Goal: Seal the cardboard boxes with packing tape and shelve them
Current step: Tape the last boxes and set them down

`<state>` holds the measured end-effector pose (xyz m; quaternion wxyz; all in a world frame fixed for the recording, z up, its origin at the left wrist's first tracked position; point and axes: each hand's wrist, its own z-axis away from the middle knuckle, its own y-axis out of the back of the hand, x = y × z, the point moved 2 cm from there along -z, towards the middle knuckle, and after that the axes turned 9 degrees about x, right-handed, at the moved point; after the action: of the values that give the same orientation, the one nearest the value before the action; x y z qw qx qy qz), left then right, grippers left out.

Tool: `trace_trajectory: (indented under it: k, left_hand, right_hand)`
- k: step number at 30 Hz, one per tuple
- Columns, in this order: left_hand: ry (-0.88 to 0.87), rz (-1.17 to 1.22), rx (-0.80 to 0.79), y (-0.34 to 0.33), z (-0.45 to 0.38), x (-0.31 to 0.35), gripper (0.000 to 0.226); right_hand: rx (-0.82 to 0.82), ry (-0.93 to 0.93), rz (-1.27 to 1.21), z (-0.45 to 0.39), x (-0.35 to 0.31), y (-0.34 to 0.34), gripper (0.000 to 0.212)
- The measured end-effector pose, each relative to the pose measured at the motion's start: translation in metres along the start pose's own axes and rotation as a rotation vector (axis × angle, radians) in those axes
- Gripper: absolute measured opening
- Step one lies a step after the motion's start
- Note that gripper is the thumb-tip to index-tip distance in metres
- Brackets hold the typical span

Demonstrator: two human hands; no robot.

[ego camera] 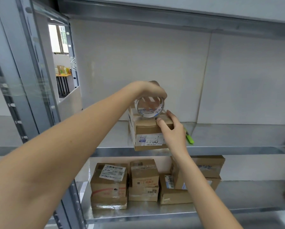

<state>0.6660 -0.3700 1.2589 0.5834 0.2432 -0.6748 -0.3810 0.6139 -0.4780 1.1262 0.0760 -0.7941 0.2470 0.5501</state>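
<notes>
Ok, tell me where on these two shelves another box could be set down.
Upper shelf: bare left of the box being taped, and right of the green marker. Lower shelf: bare right of the stacked boxes; its middle is crowded. The left hand holds the tape roll; the right hand presses the box.
</notes>
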Motion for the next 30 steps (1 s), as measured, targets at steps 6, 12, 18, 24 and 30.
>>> trace_trajectory:
  k: [6, 12, 18, 24, 30]
  left_hand:
    - [0.077, -0.176, -0.102, 0.002, 0.005, 0.008, 0.027]
    - [0.099, -0.276, -0.133, -0.004, -0.002, 0.016, 0.035]
    - [0.177, -0.544, -0.162, -0.007, -0.006, 0.015, 0.044]
    - [0.115, -0.286, -0.123, 0.007, -0.002, 0.001, 0.025]
    - [0.233, -0.070, -0.180, 0.013, 0.002, -0.008, 0.026]
  right_hand:
    - [-0.026, 0.039, 0.028, -0.003, 0.000, 0.001, 0.043]
    - [-0.031, 0.034, 0.057, -0.003, 0.000, 0.003, 0.052]
    - [-0.040, 0.049, 0.085, -0.004, 0.000, 0.004, 0.050]
    - [-0.052, 0.111, 0.135, -0.004, -0.006, 0.008, 0.050]
    - [-0.061, 0.178, 0.234, -0.005, -0.009, 0.013, 0.050]
